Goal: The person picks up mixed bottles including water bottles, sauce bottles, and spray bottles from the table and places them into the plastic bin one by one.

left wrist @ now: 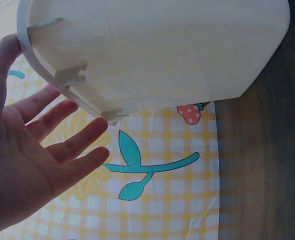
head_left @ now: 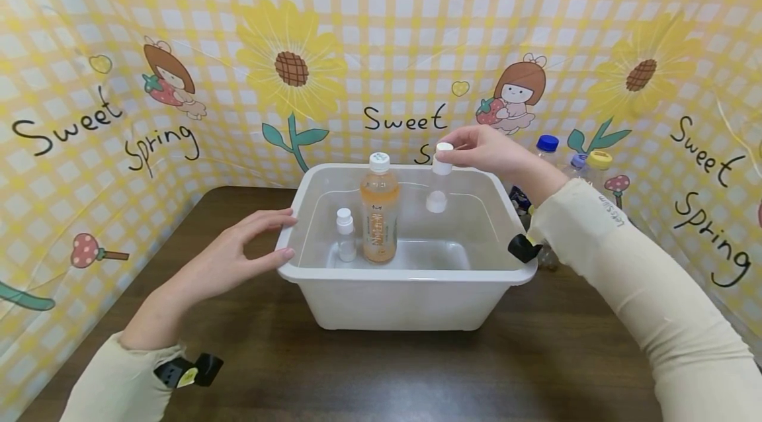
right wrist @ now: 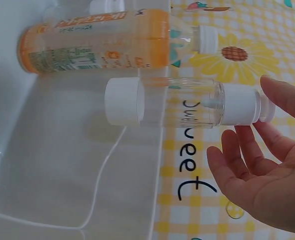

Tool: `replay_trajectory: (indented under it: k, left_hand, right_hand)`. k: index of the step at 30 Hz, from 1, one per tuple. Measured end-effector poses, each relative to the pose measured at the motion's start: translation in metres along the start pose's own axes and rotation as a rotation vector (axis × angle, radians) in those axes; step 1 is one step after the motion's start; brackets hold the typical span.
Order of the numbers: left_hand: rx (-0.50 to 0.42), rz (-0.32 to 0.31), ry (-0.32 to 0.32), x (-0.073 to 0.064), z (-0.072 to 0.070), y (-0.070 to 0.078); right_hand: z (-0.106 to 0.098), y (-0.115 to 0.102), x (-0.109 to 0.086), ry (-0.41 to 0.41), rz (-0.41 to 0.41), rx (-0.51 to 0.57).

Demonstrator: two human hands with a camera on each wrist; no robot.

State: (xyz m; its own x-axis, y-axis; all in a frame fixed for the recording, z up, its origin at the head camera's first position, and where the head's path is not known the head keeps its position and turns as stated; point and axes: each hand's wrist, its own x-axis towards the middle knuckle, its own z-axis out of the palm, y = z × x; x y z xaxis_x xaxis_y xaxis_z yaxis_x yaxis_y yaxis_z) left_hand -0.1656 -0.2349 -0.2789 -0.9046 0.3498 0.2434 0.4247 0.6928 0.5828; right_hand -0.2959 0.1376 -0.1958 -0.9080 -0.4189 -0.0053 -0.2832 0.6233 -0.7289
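My right hand (head_left: pixel 485 147) pinches the top of a small clear bottle (head_left: pixel 439 184) with a white cap and a white base. It hangs upright over the back right part of a white plastic tub (head_left: pixel 393 275). In the right wrist view the thumb and fingertips are at the neck of this bottle (right wrist: pixel 180 102). My left hand (head_left: pixel 238 251) rests at the tub's left rim, fingers spread and mostly straight. An orange drink bottle (head_left: pixel 380 217) with a white cap stands inside the tub. To its left is a smaller clear bottle (head_left: pixel 346 237) with a white cap.
To the right of the tub, partly behind my right forearm, stand several bottles with blue, light purple and yellow caps (head_left: pixel 598 159). A dark wood table (head_left: pixel 381 369) carries the tub. Yellow checked cloth (head_left: pixel 369 32) with flower prints surrounds the table.
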Motion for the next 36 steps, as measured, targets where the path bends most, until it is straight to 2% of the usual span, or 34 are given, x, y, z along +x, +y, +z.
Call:
replay_trajectory:
  k: [12, 25, 31, 36]
  left_hand:
    - [-0.004, 0.001, 0.002, -0.001, 0.0, -0.001]
    - [-0.011, -0.016, -0.004, -0.001, 0.0, -0.001]
    - [-0.011, -0.021, -0.007, -0.001, 0.0, -0.001]
    - [-0.018, -0.02, -0.008, -0.001, 0.0, -0.001]
  right_hand:
    - [0.019, 0.008, 0.022, -0.064, 0.034, 0.095]
    - [0.036, 0.015, 0.033, -0.175, 0.153, 0.08]
    - [0.046, 0.019, 0.037, -0.213, 0.177, 0.128]
    - [0.05, 0.022, 0.04, -0.254, 0.202, 0.106]
